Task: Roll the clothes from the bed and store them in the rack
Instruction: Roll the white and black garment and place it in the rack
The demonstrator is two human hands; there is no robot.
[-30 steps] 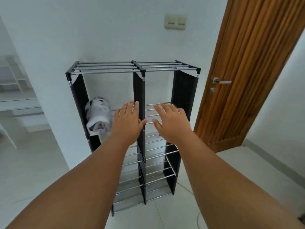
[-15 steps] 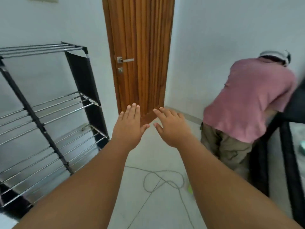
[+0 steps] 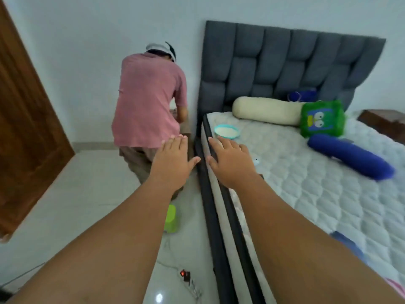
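A: What did the surfaces look like?
B: The bed (image 3: 317,194) carried a white quilted mattress with a diamond stitch, bordered by a dark band, and a grey padded headboard (image 3: 285,66) of square tufts. On it lay a cream bolster (image 3: 265,110), a fuzzy green cushion (image 3: 321,118), a blue bolster (image 3: 350,156) and a round pale-blue dish (image 3: 226,131).

A: And the hands?
B: The left hand (image 3: 173,163) and right hand (image 3: 230,161) were stretched forward palm down, fingers extended and together, holding nothing; the right hovered over the mattress edge, the left over the floor.

A: Room to move?
B: Pale glossy tile lay open at left. A person in a pink shirt (image 3: 149,102) bent beside the headboard; a green stool (image 3: 171,219) and a power strip (image 3: 189,281) sat near the bed's side.

A: What changed from half a second before?
B: The view had swung right: the rack had left the frame, the wooden door (image 3: 26,128) shifted to the left edge, and the bed appeared. Cloth, blue (image 3: 344,240) and pink (image 3: 396,289), showed at the near mattress edge.
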